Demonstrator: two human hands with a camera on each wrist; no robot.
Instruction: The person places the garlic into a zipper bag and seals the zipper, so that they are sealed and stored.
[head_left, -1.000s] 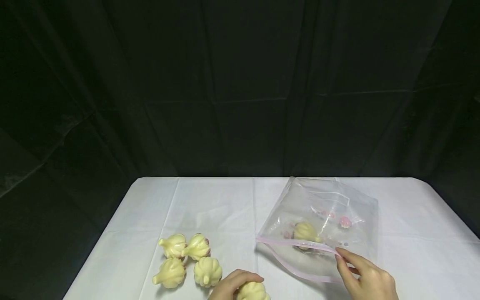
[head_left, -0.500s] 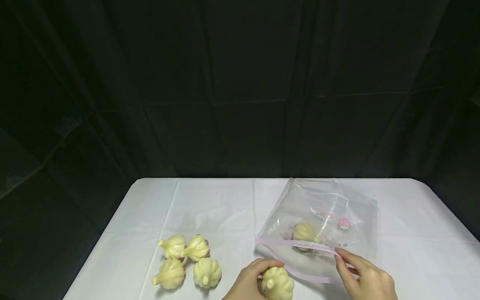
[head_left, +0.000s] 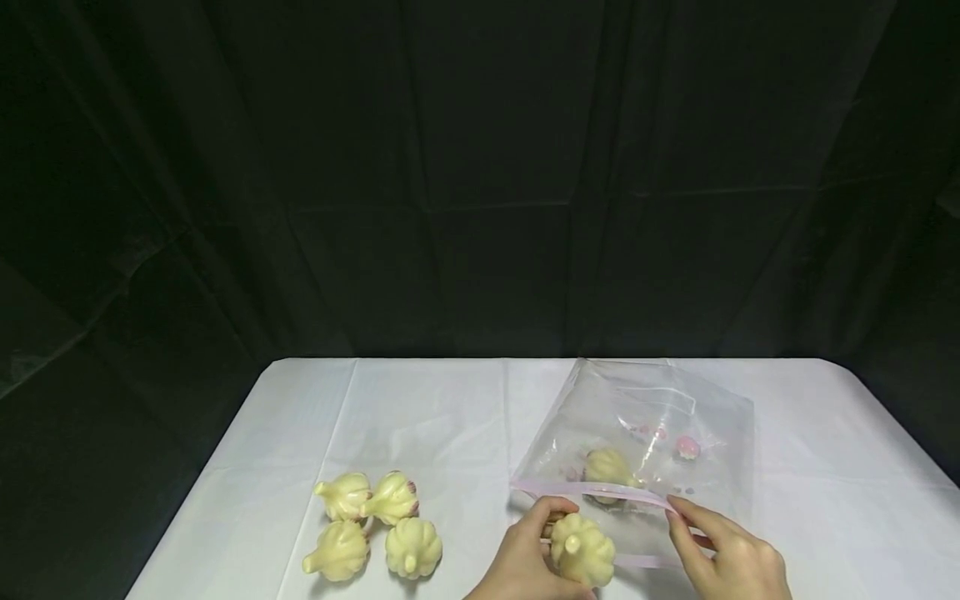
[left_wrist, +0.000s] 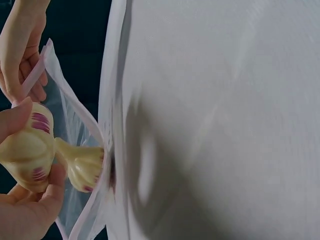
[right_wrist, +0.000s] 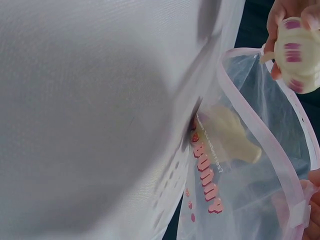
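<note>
My left hand (head_left: 528, 554) grips a pale yellow garlic bulb (head_left: 582, 550) with purple streaks, held at the mouth of a clear zip bag (head_left: 675, 400). In the left wrist view the held bulb (left_wrist: 27, 150) sits between thumb and fingers. My right hand (head_left: 731, 550) pinches the pink zip edge of the bag at its right, and the mouth gapes. Inside the bag lies another garlic bulb (head_left: 609, 468), also visible through the printed plastic in the right wrist view (right_wrist: 225, 132).
Several more garlic bulbs (head_left: 414, 547) lie grouped at the left on the white-covered table (head_left: 435, 408). A black curtain (head_left: 480, 183) hangs behind the table and along its sides.
My left hand has carried the garlic bulb rightward from near the table's front to the bag's mouth. The right hand stays on the bag's edge, nearly still.
</note>
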